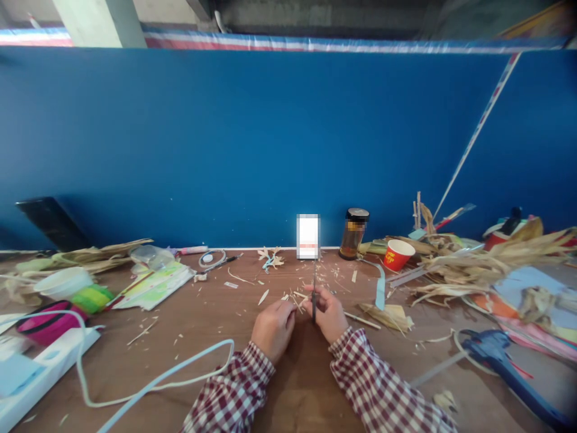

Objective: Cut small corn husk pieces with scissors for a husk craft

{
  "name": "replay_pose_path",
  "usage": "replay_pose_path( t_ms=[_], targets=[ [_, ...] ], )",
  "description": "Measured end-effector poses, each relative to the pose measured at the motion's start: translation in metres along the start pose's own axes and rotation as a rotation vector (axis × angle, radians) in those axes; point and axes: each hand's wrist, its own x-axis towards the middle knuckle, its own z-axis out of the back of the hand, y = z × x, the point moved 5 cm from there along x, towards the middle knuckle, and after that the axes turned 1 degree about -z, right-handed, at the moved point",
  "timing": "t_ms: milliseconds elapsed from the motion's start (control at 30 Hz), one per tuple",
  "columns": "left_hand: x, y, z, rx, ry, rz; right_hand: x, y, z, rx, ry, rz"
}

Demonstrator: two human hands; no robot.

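Note:
My left hand [273,326] is closed in a pinch at the middle of the brown table, with a thin pale husk strip [297,300] at its fingertips. Just right of it, my right hand [329,314] grips a slim dark tool, seen edge-on, that looks like a pair of scissors [314,294]. Its point faces away from me, toward the back of the table. The fingers of both hands nearly meet around the strip; exactly how its ends are held is too small to tell. Pale shavings are scattered beyond the hands.
A blue partition [270,138] closes off the back. Near it stand a phone-like white screen [308,234], a dark-lidded jar [353,236] and a red paper cup [396,257]. Dried husks [473,264] and a blue glue gun [489,349] lie right; a white cable [180,367] loops left.

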Motion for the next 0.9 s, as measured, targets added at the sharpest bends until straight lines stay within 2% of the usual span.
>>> replay_pose_path(
  t_ms=[200, 333, 467, 633, 900],
  targets=[
    [0.000, 0.000, -0.001, -0.119, -0.009, 0.047, 0.000, 0.003, 0.000, -0.010, -0.008, 0.021],
    [0.000, 0.014, -0.009, -0.394, -0.020, 0.248, -0.001, 0.005, -0.003, -0.032, 0.026, 0.053],
    [0.000, 0.026, -0.020, -0.617, 0.039, 0.395, -0.003, 0.005, -0.006, -0.053, 0.053, 0.076],
    [-0.001, 0.027, -0.024, -0.635, 0.068, 0.407, -0.003, 0.005, -0.003, -0.120, 0.020, 0.098],
    [-0.001, 0.021, -0.025, -0.645, 0.101, 0.367, -0.002, 0.004, -0.003, -0.083, 0.048, 0.052]
  ],
)
